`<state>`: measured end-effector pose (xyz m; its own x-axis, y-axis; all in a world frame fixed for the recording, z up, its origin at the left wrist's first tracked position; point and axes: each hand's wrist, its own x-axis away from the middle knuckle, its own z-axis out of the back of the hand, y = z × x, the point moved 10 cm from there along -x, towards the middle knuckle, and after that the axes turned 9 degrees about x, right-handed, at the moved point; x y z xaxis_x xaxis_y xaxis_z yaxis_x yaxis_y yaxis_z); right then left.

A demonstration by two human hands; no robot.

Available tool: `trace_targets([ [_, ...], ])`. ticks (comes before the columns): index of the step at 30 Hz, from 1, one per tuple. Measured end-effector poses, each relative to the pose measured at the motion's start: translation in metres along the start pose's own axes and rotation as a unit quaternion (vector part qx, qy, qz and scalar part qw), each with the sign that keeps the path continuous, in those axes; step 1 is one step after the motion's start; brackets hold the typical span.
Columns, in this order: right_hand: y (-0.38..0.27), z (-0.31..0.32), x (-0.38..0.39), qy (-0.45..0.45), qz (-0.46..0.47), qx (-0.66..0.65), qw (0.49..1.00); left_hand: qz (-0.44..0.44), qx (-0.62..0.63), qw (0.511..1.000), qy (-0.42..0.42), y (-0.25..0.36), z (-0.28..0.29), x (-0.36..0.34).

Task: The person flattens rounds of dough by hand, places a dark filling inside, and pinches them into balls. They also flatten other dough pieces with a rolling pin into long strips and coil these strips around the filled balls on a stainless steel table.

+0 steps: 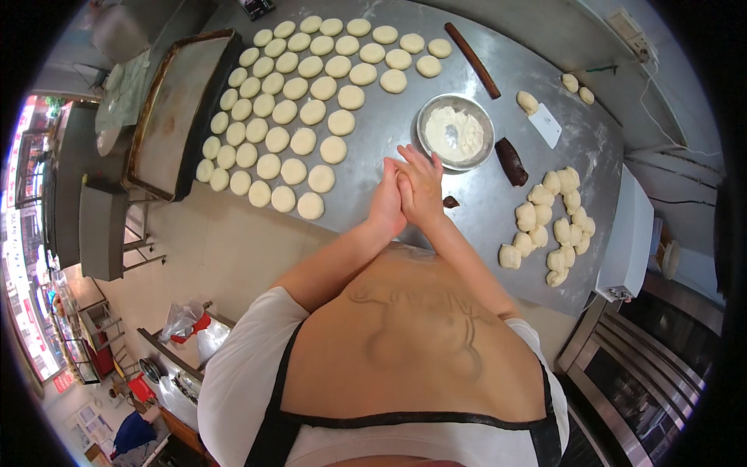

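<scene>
My left hand (386,204) and my right hand (422,185) are pressed palm to palm above the steel table's near edge, fingers closed together. Whatever lies between the palms, if anything, is hidden. Just beyond them stands a metal bowl (488,158) with white flour (465,131) in it. To the right lie a dark brown block of filling (511,162) and, close to my right wrist, a small dark piece (450,201). Several uneven dough lumps (543,215) are clustered on the right. Flattened round dough discs (313,112) sit in rows on the left.
A wooden rolling pin (473,61) lies at the far side. A white scraper (545,125) rests beside a dough piece (527,102), with two more dough pieces (578,89) near the wall. On the left stands a dark-rimmed baking tray (139,166). A white appliance (627,232) borders the table's right.
</scene>
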<state>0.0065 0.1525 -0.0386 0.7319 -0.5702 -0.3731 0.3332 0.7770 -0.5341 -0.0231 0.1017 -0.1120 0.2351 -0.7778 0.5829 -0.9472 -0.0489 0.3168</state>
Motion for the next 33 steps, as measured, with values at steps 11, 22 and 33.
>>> trace_targets([
  [11, 0.013, -0.027, 0.018, -0.076, -0.052, -0.125, 0.988, -0.026, -0.247, 0.968, 0.024, 0.025, 0.045, -0.005],
  [22, 0.090, 0.019, 0.072, -0.016, -0.175, -0.044, 0.983, -0.330, -0.856, 0.397, 0.009, 0.056, 0.037, -0.032],
  [33, 0.091, 0.001, 0.071, -0.036, -0.190, -0.048, 0.980, -0.277, -0.895, 0.348, -0.028, 0.061, 0.051, -0.075],
])
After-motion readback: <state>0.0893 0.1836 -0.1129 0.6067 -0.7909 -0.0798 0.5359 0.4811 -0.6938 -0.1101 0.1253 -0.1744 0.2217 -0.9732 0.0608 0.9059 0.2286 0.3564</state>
